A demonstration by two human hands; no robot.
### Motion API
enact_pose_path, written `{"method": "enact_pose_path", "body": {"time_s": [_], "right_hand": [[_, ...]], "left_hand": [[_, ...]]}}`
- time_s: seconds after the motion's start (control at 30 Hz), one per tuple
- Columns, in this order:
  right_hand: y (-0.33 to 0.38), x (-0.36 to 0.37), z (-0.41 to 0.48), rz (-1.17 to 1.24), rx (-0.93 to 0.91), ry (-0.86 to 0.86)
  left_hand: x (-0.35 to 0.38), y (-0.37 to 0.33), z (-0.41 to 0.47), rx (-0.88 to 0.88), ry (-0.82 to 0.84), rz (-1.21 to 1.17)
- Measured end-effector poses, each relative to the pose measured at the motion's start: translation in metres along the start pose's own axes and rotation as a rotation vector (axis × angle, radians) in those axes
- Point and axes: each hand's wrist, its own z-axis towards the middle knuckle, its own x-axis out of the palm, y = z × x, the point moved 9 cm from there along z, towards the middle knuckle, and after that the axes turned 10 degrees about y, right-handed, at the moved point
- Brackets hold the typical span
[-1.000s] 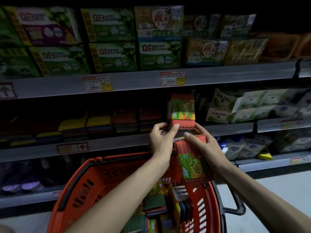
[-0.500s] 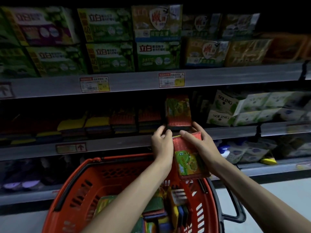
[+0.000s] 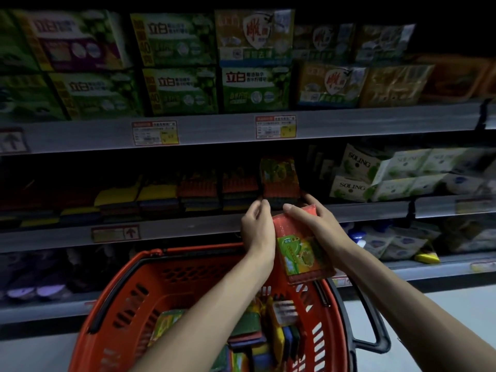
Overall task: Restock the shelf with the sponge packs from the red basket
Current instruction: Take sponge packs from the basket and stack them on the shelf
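Right hand (image 3: 319, 226) grips red sponge pack (image 3: 303, 251), fingers curled over its top edge, pack tilted above rim of red basket (image 3: 171, 267). Left hand (image 3: 257, 226) loosely curled, nothing visibly held, fingertips just beside upright pack (image 3: 279, 178) on middle shelf (image 3: 188, 226). Loose packs (image 3: 271, 334) lie in basket.

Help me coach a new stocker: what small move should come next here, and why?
Probably lift the sponge pack in the right hand onto the shelf beside the upright pack; the left hand looks free of that one, which already stands there.
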Motion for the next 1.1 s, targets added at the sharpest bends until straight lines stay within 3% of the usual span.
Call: {"method": "enact_pose_path", "body": {"time_s": [1.1], "right_hand": [[-0.0002,-0.0032,0.0038,-0.076,0.054,-0.041]], "left_hand": [[-0.0035,-0.0055,0.0054,0.004,-0.014,-0.001]]}}
